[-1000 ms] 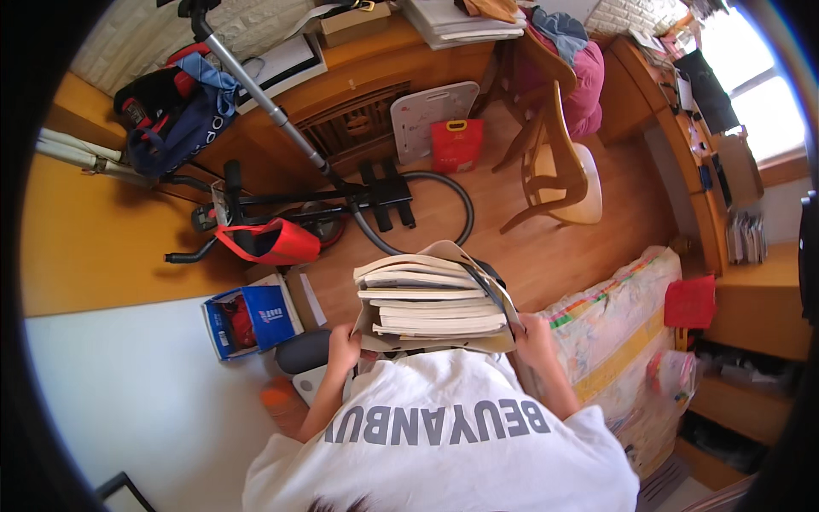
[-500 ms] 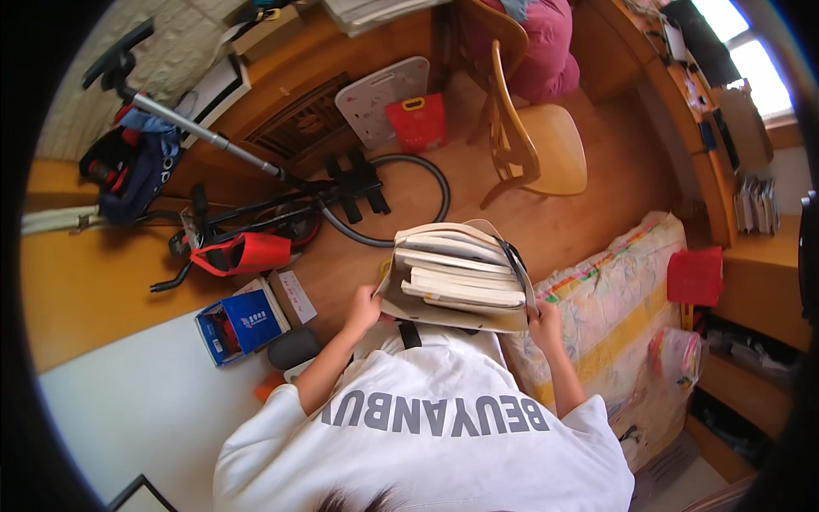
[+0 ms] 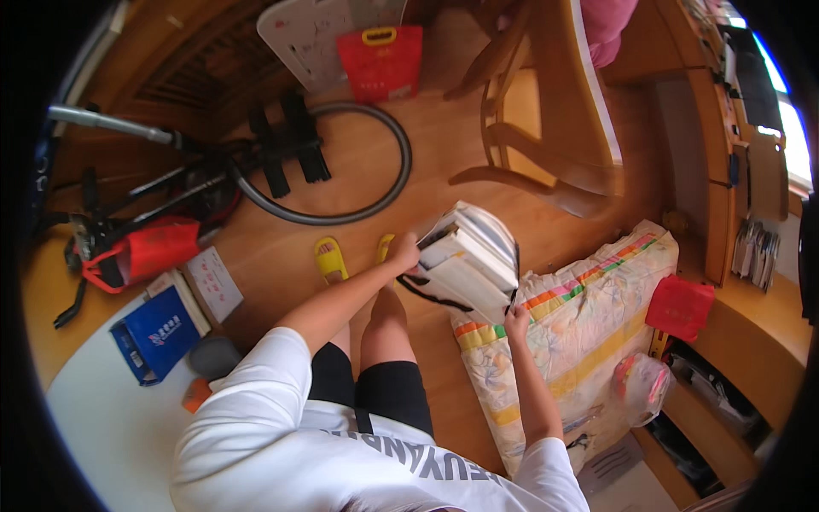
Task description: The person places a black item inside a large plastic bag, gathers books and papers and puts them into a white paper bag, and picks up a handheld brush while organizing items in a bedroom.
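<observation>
In front of me I hold up a pale open-topped bag (image 3: 448,275) with dark strap handles, tilted to the right. Several books (image 3: 478,241) stand packed inside it, their edges showing. My left hand (image 3: 404,254) is closed on the bag's left rim. At its lower right corner, my right hand (image 3: 516,323) grips the edge by the dark strap. Beneath the right hand lies a flowered mattress (image 3: 589,316) with a striped border. How the fingers wrap round the bag is partly hidden.
Left of me lies a vacuum cleaner with its grey hose (image 3: 406,162) curled on the floor. A blue box (image 3: 156,334) stands at the left, a red handled bag (image 3: 380,64) ahead. A wooden chair (image 3: 559,111) stands ahead right. Yellow slippers (image 3: 330,259) are on my feet.
I have turned right, and the bag of books has swung from level before my body to a tilt, toward the mattress. Both hands have kept hold. My legs and slippers now show.
</observation>
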Demonstrator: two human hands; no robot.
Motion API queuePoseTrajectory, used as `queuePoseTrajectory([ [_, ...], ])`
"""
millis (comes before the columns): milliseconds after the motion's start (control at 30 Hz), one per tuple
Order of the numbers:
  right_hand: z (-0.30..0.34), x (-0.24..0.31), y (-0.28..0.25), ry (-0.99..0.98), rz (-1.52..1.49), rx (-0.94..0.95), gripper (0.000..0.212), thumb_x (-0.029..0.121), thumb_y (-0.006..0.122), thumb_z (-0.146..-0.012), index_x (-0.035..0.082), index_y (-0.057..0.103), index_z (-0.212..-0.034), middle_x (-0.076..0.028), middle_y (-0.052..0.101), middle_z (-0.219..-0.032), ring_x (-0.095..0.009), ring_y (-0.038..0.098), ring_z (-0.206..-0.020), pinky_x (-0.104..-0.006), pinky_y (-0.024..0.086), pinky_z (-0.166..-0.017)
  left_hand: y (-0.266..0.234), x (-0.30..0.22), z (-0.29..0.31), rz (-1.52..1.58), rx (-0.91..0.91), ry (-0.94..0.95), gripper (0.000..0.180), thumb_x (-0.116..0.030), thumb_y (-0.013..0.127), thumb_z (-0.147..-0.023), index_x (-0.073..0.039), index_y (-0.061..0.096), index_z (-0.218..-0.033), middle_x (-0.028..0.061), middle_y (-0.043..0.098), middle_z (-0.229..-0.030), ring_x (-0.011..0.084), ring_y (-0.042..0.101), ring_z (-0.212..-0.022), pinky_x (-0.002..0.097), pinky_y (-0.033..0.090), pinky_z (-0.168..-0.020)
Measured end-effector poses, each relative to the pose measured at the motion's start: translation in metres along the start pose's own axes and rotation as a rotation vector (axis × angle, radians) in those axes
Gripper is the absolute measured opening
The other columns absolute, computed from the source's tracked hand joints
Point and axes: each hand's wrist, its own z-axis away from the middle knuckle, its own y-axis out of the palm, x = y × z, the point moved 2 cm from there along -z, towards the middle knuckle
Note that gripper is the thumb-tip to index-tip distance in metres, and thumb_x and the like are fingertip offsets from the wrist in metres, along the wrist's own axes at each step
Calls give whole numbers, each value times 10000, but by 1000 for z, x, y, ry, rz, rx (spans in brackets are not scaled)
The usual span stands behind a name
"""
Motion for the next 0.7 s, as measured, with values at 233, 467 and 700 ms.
queuePoseTrajectory([
  [233,-46,-116,111,167,-121,-302,104,26,532,-788,-41,600,-747,-127,573,-581,-159,507,-528,-342,420,-543,84,54,-142,-57,-187,351,147,-31,484,-773,0,623,-804,222,626,-861,391,599,-877,469,485,-745],
  [467,-92,-97,232,285,332,-269,150,132,574,-757,-2,641,-754,-226,615,-708,-396,614,-691,-447,471,-645,84,126,-215,-210,-167,241,233,-30,399,-838,-31,552,-1014,230,618,-882,416,582,-870,486,458,-743],
  [700,-95,-87,178,364,435,-7,260,224,574,-809,7,670,-915,-198,665,-873,-330,643,-878,-397,488,-789,27,156,-155,-131,-105,88,171,-181,516,-826,-52,584,-916,200,616,-896,416,574,-862,493,457,-721],
])
